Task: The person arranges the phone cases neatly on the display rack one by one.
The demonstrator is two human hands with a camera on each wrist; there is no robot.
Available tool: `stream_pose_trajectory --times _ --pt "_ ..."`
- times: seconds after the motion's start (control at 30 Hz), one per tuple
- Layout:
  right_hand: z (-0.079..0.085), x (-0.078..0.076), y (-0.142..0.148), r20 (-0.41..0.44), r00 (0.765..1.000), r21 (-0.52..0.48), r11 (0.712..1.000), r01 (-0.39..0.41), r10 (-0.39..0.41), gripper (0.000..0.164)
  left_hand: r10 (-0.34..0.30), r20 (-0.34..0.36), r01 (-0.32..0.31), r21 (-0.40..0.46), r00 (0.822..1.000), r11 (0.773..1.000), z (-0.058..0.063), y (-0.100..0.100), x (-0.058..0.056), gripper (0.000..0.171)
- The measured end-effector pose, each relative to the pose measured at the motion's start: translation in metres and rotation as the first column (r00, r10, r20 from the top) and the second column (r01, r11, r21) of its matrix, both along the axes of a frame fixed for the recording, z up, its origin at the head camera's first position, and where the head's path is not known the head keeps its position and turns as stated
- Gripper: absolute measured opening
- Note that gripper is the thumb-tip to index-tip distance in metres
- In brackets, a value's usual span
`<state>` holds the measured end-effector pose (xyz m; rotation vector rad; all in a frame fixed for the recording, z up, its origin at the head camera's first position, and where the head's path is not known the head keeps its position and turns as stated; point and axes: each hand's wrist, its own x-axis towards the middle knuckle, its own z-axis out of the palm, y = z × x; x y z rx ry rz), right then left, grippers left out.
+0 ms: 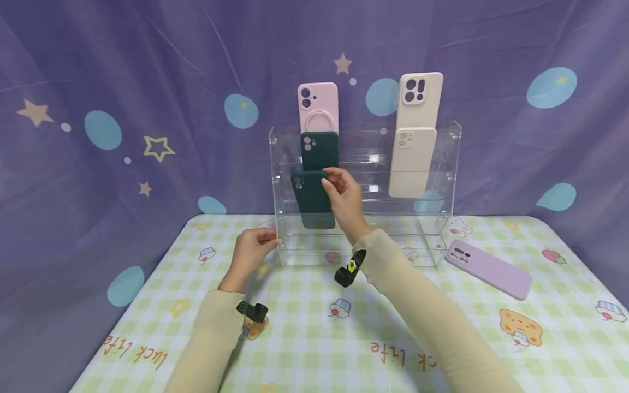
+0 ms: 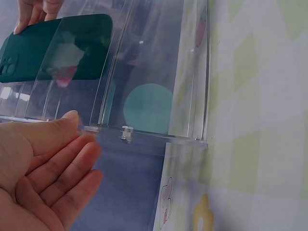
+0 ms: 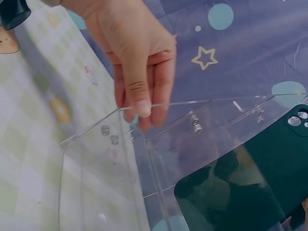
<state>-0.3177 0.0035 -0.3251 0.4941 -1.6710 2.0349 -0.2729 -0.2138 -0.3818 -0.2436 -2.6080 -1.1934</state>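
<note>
A clear acrylic display rack (image 1: pixel 368 206) with several tiers stands at the back of the table. My right hand (image 1: pixel 346 201) pinches the upper right corner of a dark green phone case (image 1: pixel 314 202), whose lower part sits behind a clear front strip of the rack. At the rack's left side, my left hand (image 1: pixel 251 250) pinches the edge of the clear side panel between thumb and fingers; the right wrist view shows this left hand (image 3: pixel 139 72) too. Another dark green phone case (image 1: pixel 320 153) stands one tier above, below a pink phone case (image 1: pixel 319 101) with a ring.
On the rack's right side stand a cream phone case (image 1: pixel 426 101) and, below it, another cream phone case (image 1: pixel 411 164). A lilac phone case (image 1: pixel 491 271) lies flat on the checked tablecloth (image 1: pixel 304 349), right of the rack. A purple patterned curtain (image 1: pixel 172 71) hangs behind.
</note>
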Motion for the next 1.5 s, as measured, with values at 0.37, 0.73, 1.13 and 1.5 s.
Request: stream_pose_trajectory --times 0.37,0.73,1.13,1.5 --pt "-0.008 -0.001 0.001 0.005 1.0 0.018 0.999 0.029 -0.029 0.022 0.009 -0.002 -0.009 0.0 1.0 1.0 0.001 0.0 0.0 0.023" --pt "-0.004 0.005 0.007 0.087 0.967 0.183 0.958 0.219 -0.238 0.023 0.012 -0.001 -0.012 0.008 1.0 1.0 0.002 0.0 0.001 0.023" --pt "-0.01 0.004 0.014 -0.096 0.925 0.218 0.899 0.38 -0.368 0.022 0.024 0.012 -0.024 0.014 1.0 1.0 0.001 0.002 0.002 0.023" --pt "-0.009 0.004 0.013 -0.114 0.899 0.238 0.867 0.438 -0.423 0.018 0.03 0.02 -0.03 0.009 0.999 1.0 0.0 0.002 0.001 0.024"
